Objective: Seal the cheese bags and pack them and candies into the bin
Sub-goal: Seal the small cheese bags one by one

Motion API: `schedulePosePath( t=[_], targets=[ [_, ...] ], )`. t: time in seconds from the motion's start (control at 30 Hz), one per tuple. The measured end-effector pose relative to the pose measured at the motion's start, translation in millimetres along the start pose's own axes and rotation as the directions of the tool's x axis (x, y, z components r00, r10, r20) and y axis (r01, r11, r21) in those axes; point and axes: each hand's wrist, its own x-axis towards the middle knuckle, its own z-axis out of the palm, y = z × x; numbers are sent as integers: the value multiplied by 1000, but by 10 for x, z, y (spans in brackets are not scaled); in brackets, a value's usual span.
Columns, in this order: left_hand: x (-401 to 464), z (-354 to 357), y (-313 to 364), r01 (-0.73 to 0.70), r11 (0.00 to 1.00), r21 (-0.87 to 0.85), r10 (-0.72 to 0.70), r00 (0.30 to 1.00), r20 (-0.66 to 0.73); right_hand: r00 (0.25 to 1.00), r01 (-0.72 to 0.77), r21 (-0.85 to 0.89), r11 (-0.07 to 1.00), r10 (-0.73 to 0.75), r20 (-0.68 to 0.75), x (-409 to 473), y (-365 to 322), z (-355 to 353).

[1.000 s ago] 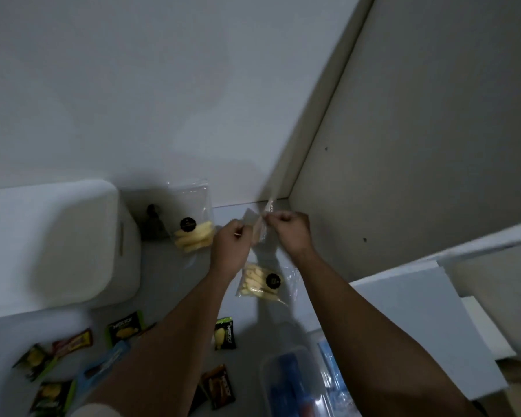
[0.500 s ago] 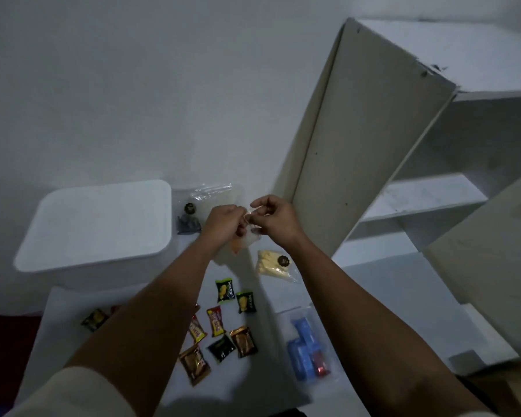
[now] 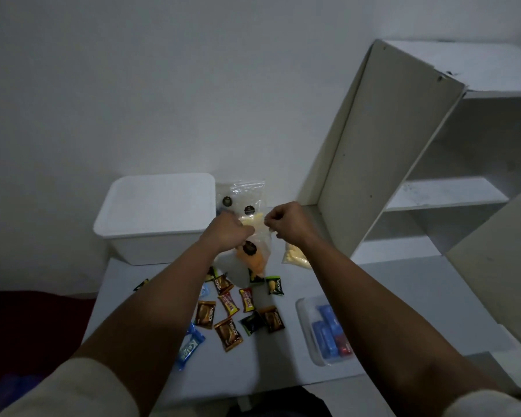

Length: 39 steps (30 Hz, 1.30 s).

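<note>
My left hand (image 3: 226, 233) and my right hand (image 3: 286, 221) pinch the top edge of a clear cheese bag (image 3: 254, 254), which hangs above the table with orange cheese and a black sticker inside. A second cheese bag (image 3: 297, 256) with pale yellow sticks lies flat to the right of it. Behind my hands, further clear bags (image 3: 241, 195) lean against the wall. Several wrapped candies (image 3: 232, 308) are scattered on the table below the held bag. The white bin (image 3: 155, 218) stands at the back left with its lid on.
A clear tray (image 3: 306, 320) holding blue and red packets sits at the table's front right. A blue candy bar (image 3: 190, 347) lies near my left forearm. A white shelf unit (image 3: 403, 164) rises on the right. The white table (image 3: 283, 365) ends close to my body.
The view has pulled back and tilted up, showing more table and shelf. My hands stay on the bag's top edge; the right hand has slid away from the left.
</note>
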Motion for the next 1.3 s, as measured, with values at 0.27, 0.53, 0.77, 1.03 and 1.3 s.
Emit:
schedulePosePath(
  t=[0.27,0.53,0.77,1.03,1.3],
  targets=[
    [-116,-205,-43,-165,938,-305,98,970,-223,967,110,29,993,-114,228,-11,-288,-221],
    [-168,-183,22,-324,866,-380,254,941,-225,941,-7,233,973,-72,330,-74,-460,-440],
    [-99,-241,62,-312,880,-358,214,934,-286,957,20,359,933,-122,264,-149,-491,-404],
    [-180,-282,147,-283,807,-518,145,946,-292,967,53,406,912,-149,209,-107,-547,-395],
    [-161,-302,77,-326,774,-544,126,920,-371,982,18,542,840,-115,147,-155,-561,-359]
  ],
)
